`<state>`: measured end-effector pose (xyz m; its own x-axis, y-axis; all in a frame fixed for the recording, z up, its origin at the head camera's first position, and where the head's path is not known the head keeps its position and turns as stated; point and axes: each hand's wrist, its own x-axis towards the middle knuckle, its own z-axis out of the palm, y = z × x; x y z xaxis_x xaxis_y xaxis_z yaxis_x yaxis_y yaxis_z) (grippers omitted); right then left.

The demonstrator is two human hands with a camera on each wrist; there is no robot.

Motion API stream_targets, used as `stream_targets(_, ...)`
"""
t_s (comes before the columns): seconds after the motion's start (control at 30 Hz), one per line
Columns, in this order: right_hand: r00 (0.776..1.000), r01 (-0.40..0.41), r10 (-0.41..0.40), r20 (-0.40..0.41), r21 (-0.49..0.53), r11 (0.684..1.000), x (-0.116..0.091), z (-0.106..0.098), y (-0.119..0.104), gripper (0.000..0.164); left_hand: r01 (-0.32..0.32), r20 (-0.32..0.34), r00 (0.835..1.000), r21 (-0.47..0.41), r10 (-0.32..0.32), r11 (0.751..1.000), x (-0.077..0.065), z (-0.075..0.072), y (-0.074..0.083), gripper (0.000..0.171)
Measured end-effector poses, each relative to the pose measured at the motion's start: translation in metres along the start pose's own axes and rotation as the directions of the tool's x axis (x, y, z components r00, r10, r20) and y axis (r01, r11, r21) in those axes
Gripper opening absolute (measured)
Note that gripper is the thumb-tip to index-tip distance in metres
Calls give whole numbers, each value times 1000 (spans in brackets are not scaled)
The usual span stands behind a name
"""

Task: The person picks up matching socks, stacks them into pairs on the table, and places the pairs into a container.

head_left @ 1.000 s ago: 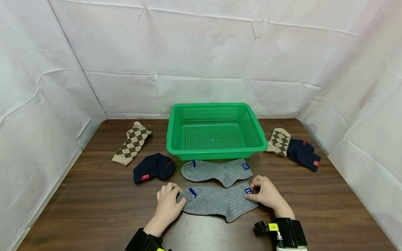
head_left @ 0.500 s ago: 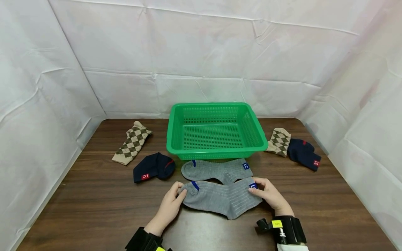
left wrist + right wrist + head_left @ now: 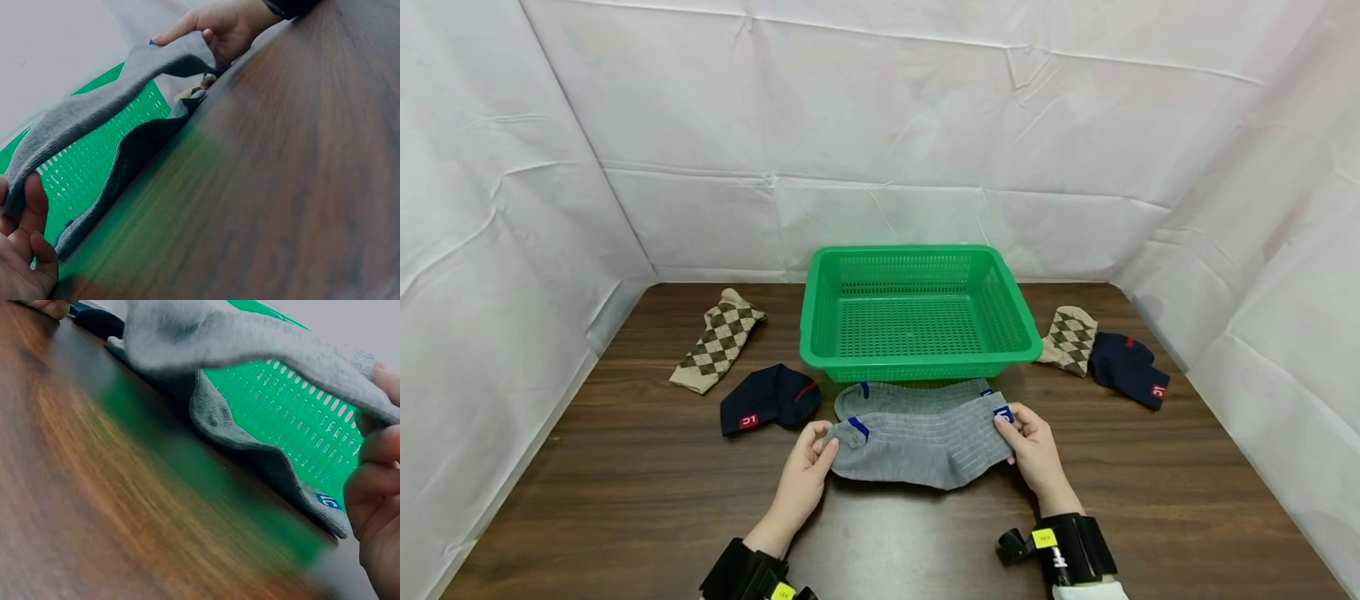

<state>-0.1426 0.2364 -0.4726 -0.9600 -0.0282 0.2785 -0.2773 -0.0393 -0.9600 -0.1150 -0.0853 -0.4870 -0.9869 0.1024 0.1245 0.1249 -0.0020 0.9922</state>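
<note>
In the head view, we are holding the gray sock (image 3: 925, 446) level across the lower centre, the left-hand grip (image 3: 802, 475) pinching its toe end and the right-hand grip (image 3: 1036, 454) pinching its cuff. Brown wood surface (image 3: 887, 554) is spreading from below the sock to the bottom of the frame, its side edges slanting outward along the white cloth (image 3: 880, 100). The sock's upper edge is overlapping a second gray sock (image 3: 910, 398), which is lying along the front of the green basket (image 3: 917, 367). At left, a diamond-patterned sock (image 3: 718, 342) and a navy sock (image 3: 771, 398) are lying apart; at right, another diamond-patterned sock (image 3: 1070, 337) is meeting another navy sock (image 3: 1127, 369).

In the left wrist view, the gray sock is stretching from lower left to upper centre, raised over the surface, with the basket's perforated plastic wall showing in the gap beneath. Wood grain is filling the right side.

In the right wrist view, soft ribbed knit is sagging across the top toward our fingers at the right edge; below, the second gray sock is curving in waves, its blue label showing at lower right.
</note>
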Motion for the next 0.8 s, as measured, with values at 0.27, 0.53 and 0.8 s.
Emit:
stream_targets(0.27,997,-8,0,-72,-112,994,1,7,3,22,-18,-23,1000,77,19,997,2,0,0,5)
stream_targets(0.53,994,5,-18,-105,-123,992,2,11,2,29,43,-1,999,35,-43,998,7,0,1,14)
stream_targets(0.8,992,87,-93,-87,-69,994,3,13,7,7,28,-43,999,46,-26,999,20,-2,-2,15)
